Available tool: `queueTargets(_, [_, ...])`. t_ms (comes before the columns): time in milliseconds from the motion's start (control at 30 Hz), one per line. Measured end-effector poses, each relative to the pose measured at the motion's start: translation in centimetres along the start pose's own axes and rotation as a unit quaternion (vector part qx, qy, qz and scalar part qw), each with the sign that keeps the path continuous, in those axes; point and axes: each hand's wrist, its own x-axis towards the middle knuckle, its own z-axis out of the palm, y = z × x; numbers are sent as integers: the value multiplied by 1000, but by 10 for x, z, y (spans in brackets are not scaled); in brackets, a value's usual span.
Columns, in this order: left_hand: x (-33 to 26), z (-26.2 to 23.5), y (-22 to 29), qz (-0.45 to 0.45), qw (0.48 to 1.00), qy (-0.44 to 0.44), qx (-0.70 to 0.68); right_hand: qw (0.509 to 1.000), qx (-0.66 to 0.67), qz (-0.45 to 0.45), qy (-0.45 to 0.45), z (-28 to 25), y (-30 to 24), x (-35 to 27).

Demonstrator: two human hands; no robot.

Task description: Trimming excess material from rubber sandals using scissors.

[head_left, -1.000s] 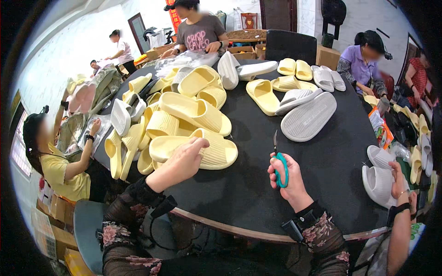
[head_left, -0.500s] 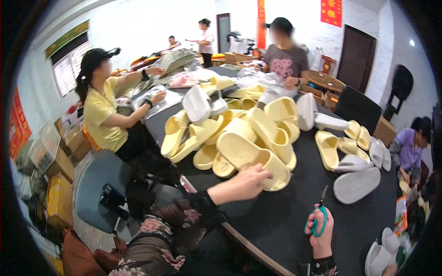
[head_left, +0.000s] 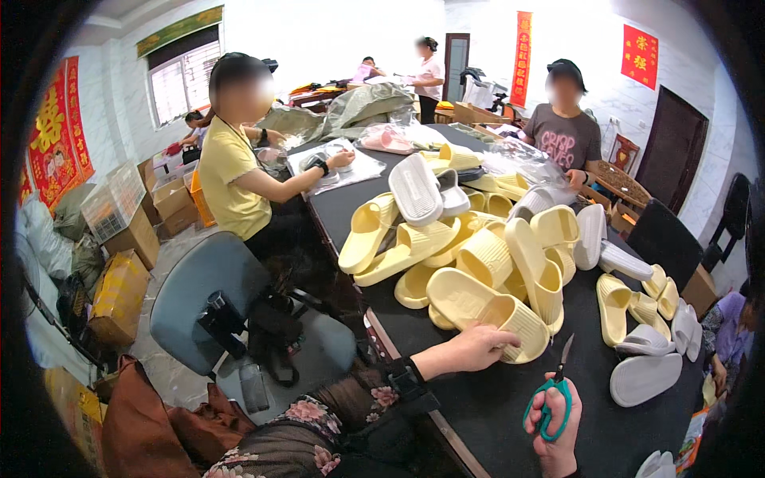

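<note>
My left hand reaches in from the lower edge, its fingers bent round the near side of a pale yellow slide slipper at the strap. That slipper lies tilted at the front of a heap of yellow slippers. A grey slipper rests on top of the heap. In my right hand is a pair of scissors with teal handles, dark blades pointing up and away. The scissors are held over the dark tabletop, apart from the slippers.
Grey slippers and yellow ones lie at the table's right. A person in yellow handles a clear bag at the left edge; another works across the table. A blue-grey chair stands left, near cardboard boxes.
The view has swung left, so the scene sits farther right. My left hand stays at the same slipper. The scissors in my right hand have come closer to it.
</note>
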Motion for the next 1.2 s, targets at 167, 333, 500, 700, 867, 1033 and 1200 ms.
queueTargets(167, [1,3,0,14,1000,21,-14,1000,-20,-9,-23,0,24,22])
queueTargets(333, [4,3,-5,12,1000,5,-16,1000,7,-9,17,-12,48,38])
queueTargets(500, [3,4,-12,15,999,2,-31,1000,-3,7,16,-12,49,37])
queueTargets(700, [3,1,-3,22,999,24,-21,1000,1,28,-5,-13,47,35])
queueTargets(867, [3,1,-6,5,999,-14,-47,999,10,38,-4,-11,46,32])
queueTargets(1033, [4,3,-5,4,999,-9,-47,999,11,34,-17,-14,46,32])
queueTargets(1200, [5,6,-9,24,998,25,-53,999,4,39,-18,-15,46,32])
